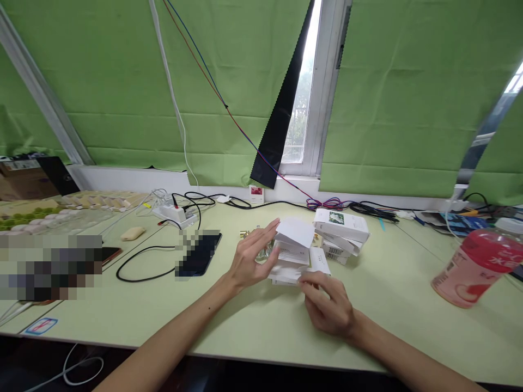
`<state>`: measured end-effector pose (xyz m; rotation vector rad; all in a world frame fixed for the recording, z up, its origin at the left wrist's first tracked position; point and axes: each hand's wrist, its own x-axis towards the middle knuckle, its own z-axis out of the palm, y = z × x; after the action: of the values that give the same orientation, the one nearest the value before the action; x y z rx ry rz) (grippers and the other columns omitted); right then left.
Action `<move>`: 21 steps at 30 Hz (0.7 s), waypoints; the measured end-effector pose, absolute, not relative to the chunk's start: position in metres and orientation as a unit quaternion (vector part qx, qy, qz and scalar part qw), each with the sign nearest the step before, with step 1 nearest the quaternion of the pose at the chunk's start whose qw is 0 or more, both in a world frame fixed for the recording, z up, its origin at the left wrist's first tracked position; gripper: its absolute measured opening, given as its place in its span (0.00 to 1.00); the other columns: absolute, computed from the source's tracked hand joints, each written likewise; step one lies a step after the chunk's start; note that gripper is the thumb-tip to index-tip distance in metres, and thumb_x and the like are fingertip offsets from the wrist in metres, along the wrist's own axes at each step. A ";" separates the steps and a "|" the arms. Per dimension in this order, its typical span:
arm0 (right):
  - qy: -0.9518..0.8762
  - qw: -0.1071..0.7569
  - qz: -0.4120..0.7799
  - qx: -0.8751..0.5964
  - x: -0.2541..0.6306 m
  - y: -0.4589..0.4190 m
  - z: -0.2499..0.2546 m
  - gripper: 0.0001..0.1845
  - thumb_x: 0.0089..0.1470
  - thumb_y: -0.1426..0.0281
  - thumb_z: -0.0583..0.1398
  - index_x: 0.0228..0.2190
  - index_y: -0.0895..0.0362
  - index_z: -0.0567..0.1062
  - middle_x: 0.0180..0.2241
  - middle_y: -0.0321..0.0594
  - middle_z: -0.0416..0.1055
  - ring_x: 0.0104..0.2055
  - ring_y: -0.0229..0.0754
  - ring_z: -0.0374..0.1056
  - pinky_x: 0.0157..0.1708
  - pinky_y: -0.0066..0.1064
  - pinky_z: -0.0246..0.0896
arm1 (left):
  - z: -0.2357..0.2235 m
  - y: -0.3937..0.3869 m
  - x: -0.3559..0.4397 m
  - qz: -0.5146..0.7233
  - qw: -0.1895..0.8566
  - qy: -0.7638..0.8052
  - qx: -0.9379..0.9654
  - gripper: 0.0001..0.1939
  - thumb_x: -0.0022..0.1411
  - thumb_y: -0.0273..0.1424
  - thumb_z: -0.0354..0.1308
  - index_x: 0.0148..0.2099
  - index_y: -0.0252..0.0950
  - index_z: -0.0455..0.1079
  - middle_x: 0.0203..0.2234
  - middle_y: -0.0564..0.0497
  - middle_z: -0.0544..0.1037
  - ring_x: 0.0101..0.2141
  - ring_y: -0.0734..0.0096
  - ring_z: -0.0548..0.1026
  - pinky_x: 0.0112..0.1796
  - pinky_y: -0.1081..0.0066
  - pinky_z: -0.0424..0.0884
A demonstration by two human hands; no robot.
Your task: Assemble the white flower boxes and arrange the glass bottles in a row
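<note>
White folded printed paper [296, 235]: likely light, creasable; hold edges. Left hand [252, 255] spread; right hand [328, 305] curled, pinch unclear.

Pale green desk [392, 321], kinda cluttered: dark phone [203, 255], white power strip [176, 214], pink-labelled bottle [474, 269], stacked white boxes [341, 227], black cables [373, 211] bunched toward the back.

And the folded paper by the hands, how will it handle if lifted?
Likely light and floppy: the paper looks thin at its edges. Probably hinges at the folds, since the blank top panel stands at an angle to the printed part below. May sag or twist if lifted only from the side by the left hand.
</note>
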<state>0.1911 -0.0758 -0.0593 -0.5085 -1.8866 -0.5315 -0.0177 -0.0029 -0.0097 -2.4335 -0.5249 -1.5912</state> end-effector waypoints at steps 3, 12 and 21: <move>-0.752 0.568 -0.231 -0.244 0.193 -0.073 -0.057 0.25 0.54 0.84 0.56 0.51 0.55 0.69 0.38 0.45 0.74 0.39 0.43 0.73 0.32 0.33 0.72 | -0.010 -0.004 -0.017 -0.544 0.096 -0.162 -0.818 0.29 0.64 0.24 0.57 0.67 0.40 0.63 0.59 0.39 0.73 0.50 0.60 0.79 0.47 0.61 0.79; -0.674 0.622 -0.239 -0.319 0.196 -0.066 -0.046 0.30 0.55 0.77 0.61 0.58 0.52 0.62 0.47 0.48 0.65 0.49 0.51 0.67 0.44 0.48 0.70 | -0.011 -0.007 -0.014 -0.558 0.113 -0.116 -0.814 0.29 0.62 0.21 0.56 0.65 0.41 0.65 0.54 0.40 0.78 0.51 0.57 0.79 0.46 0.58 0.79; -0.709 0.572 -0.201 -0.361 0.197 -0.066 -0.043 0.33 0.57 0.75 0.60 0.62 0.54 0.60 0.55 0.55 0.61 0.56 0.57 0.63 0.48 0.53 0.69 | -0.012 -0.011 -0.012 -0.535 0.112 -0.058 -0.835 0.34 0.57 0.19 0.57 0.67 0.36 0.63 0.55 0.38 0.77 0.53 0.56 0.78 0.48 0.57 0.79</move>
<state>0.1968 -0.0659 -0.0433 -0.8454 -1.6615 -0.4712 -0.0124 -0.0107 -0.0122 -2.4514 -0.1700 -1.5707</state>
